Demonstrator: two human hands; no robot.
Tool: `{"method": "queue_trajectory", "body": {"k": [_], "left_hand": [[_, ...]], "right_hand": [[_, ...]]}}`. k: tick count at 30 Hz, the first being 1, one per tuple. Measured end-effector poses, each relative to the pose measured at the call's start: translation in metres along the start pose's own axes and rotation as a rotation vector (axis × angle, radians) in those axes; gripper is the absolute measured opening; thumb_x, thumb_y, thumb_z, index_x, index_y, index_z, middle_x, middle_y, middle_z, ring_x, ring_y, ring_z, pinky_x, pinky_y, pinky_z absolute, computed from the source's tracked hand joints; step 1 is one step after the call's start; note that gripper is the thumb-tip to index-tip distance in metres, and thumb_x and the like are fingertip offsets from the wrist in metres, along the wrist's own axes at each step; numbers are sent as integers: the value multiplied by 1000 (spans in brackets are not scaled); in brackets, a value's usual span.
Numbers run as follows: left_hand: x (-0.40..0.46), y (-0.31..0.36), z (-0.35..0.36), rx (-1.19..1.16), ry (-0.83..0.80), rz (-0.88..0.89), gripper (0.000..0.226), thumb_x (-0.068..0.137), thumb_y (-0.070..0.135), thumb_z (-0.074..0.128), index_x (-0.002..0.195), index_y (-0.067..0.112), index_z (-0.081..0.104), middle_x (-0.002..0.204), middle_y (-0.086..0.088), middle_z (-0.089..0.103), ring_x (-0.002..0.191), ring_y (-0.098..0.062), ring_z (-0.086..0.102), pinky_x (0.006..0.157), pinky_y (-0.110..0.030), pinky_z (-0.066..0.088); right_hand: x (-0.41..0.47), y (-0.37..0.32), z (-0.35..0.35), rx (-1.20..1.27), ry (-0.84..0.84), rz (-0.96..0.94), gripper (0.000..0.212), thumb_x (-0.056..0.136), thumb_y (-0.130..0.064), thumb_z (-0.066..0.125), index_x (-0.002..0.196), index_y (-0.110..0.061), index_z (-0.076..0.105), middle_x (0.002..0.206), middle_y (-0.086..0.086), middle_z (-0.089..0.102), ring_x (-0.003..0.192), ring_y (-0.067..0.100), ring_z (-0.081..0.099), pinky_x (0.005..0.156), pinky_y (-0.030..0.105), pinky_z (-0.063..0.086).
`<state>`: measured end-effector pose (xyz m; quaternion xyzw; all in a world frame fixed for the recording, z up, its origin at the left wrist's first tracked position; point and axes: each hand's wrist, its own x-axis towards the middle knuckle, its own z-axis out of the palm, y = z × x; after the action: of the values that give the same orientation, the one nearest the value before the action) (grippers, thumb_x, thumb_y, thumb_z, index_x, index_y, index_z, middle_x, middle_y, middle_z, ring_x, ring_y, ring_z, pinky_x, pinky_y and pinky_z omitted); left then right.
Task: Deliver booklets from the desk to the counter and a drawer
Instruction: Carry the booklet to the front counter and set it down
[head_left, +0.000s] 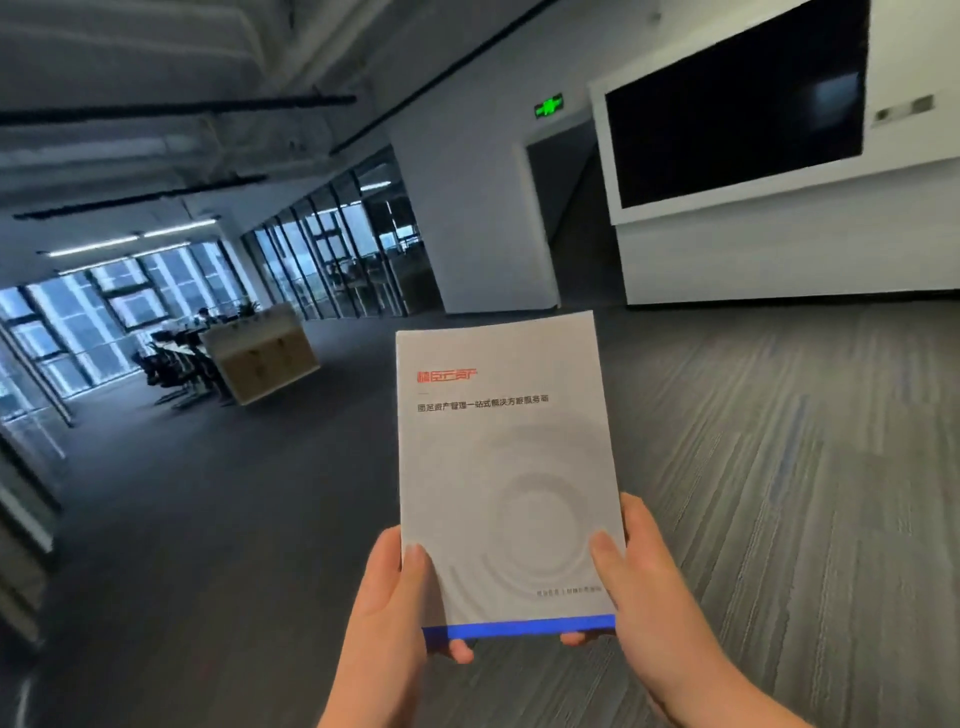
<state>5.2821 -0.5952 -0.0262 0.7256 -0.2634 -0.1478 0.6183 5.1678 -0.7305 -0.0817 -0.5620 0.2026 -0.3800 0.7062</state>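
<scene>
the booklets (506, 467) are being held over the near carpet (779, 467), gripped at the lower corners by the left hand (387, 613) and right hand (641, 597) — thumbs pressed on top, best kept level and squared.

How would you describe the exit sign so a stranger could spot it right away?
Start at the big black wall screen on the right. Just left of it is a dark doorway, and the exit sign hangs above that. It is the only glowing green thing on the white wall.
</scene>
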Motion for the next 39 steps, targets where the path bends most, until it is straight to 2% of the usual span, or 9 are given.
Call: {"method": "queue_trajectory", "body": {"k": [3,8,14,17,22,28,32,36,39], "left_hand": [[85,7,24,32,-89,40,23,102,30,39,101,27,61,85,-5,70,48,-25,55,43,-34,52],[201,6,87,60,-188,87,22,102,28,39,99,26,61,95,-13,65,49,-22,54,41,-33,50],[324,6,200,11,-396,149,23,102,23,36,98,21,58,79,-13,62,43,-20,52,34,-14,40],[383,1,267,-36,-545,153,25,102,20,35,97,19,59,67,-6,62,41,-20,48,36,-19,43],[476,18,388,-102,-819,170,24,102,17,36,92,22,58,77,-10,62,35,-22,47,34,-29,45],[513,33,544,-195,-1126,158,23,103,18,36,104,16,60,81,-9,62,38,-18,45,35,-28,41],[513,44,643,-255,-1337,152,22,103,21,37,102,17,59,90,-17,63,44,-24,47,37,-30,44],[505,58,753,-303,-1458,218,23,103,27,38,104,25,60,89,-7,67,53,-21,53,42,-33,47],[497,83,837,-307,-1543,256,23,102,28,38,102,24,61,83,-1,67,50,-18,53,42,-32,48]], "right_hand": [[73,-1,-3,21,72,-20,30,104,-13,36,113,-36,53,98,-8,72,70,29,73,50,41,57],[172,-6,-30,-20,210,-45,34,104,-13,36,112,-41,51,95,-12,72,68,24,73,50,39,57],[277,-4,-100,-70,433,-82,31,104,-14,38,117,-38,52,104,-5,72,72,25,72,53,41,57],[327,-2,-133,-80,555,-119,27,103,-17,39,115,-37,54,103,-6,72,69,23,70,53,38,56],[405,-16,-195,-88,806,-187,23,101,-19,44,111,-38,54,100,-6,72,64,21,71,52,41,58],[446,-34,-282,-169,1086,-267,31,99,-14,48,113,-41,52,98,-10,71,72,20,71,60,43,60],[459,-51,-350,-210,1234,-323,30,97,-12,50,110,-39,55,96,-7,70,69,20,69,57,42,59],[477,-67,-436,-268,1365,-377,26,97,-14,49,112,-35,54,97,-6,70,66,22,69,56,43,59],[493,-90,-511,-287,1444,-411,25,98,-16,47,114,-34,52,98,-11,69,70,22,71,56,42,60]]}}
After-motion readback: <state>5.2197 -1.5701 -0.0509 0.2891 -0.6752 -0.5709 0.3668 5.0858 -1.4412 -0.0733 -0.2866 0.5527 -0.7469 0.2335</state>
